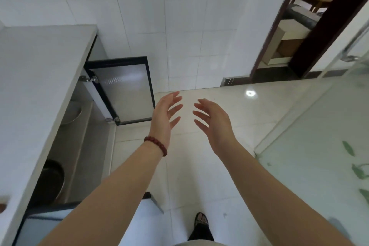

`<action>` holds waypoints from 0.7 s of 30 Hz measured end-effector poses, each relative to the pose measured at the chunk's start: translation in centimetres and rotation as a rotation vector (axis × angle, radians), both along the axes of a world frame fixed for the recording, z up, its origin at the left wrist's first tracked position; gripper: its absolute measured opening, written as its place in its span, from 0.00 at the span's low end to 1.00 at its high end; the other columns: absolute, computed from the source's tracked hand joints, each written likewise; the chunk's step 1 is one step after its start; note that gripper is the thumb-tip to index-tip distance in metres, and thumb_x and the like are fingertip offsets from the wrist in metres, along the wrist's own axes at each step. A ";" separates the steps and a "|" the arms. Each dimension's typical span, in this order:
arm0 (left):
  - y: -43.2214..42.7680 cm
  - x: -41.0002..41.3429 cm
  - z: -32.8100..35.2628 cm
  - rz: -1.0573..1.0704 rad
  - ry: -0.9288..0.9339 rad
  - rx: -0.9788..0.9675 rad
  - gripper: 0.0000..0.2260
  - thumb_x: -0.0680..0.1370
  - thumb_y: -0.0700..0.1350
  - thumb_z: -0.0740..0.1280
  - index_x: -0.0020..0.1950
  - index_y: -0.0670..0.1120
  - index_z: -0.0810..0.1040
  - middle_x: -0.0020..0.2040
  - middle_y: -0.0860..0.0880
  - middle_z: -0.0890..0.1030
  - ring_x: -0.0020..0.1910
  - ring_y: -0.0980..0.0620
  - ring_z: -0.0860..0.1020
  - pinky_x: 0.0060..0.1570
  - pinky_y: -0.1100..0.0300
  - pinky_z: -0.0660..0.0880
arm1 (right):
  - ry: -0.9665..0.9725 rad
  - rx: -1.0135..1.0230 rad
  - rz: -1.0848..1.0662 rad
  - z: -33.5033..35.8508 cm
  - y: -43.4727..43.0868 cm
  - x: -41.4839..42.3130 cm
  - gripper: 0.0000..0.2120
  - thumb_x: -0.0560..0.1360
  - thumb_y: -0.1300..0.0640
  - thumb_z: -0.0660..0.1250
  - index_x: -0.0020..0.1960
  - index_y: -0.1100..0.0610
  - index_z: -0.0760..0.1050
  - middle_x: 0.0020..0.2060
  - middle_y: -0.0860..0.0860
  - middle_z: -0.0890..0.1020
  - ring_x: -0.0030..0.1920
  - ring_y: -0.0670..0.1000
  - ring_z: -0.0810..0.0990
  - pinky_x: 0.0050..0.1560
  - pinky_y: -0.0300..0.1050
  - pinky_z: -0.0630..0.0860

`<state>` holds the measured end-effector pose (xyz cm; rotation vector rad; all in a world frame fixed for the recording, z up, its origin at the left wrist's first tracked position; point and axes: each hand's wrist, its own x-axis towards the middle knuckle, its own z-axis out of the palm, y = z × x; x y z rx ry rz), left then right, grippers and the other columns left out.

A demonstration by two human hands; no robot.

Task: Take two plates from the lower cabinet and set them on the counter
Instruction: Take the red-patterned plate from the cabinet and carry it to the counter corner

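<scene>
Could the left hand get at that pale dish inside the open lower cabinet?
Probably yes: the left hand is empty, the cabinet door stands open, and nothing blocks the pale dish.

**Bare arms, one bead bracelet**

Both forearms are bare, no sleeves in sight. A bracelet (156, 145) of round, dark red beads circles the left wrist. Down below, one foot wears a dark patterned sandal (201, 220) under a black trouser leg (200, 232).

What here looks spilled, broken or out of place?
Nothing stands out. Both dark-framed glass cabinet doors hang open below the grey counter; pale dishes sit inside. Left hand and right hand are empty.
</scene>
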<state>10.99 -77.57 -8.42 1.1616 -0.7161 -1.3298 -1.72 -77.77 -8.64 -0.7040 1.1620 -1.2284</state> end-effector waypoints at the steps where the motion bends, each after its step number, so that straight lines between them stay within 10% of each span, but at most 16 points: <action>1: -1.8 -0.5 -0.1 0.014 -0.003 -0.001 0.11 0.76 0.54 0.60 0.50 0.55 0.81 0.52 0.55 0.83 0.53 0.56 0.80 0.55 0.54 0.74 | 0.004 0.002 0.014 0.0 -1.9 -0.4 0.10 0.73 0.51 0.67 0.52 0.54 0.79 0.49 0.50 0.84 0.51 0.49 0.82 0.56 0.50 0.77; 21: -26.6 10.2 -2.5 0.385 -0.027 0.000 0.11 0.78 0.54 0.57 0.52 0.54 0.77 0.54 0.54 0.80 0.55 0.54 0.78 0.51 0.56 0.73 | 0.116 -0.009 0.389 -1.2 -30.9 11.2 0.10 0.74 0.50 0.66 0.51 0.53 0.79 0.46 0.48 0.84 0.49 0.49 0.83 0.52 0.45 0.78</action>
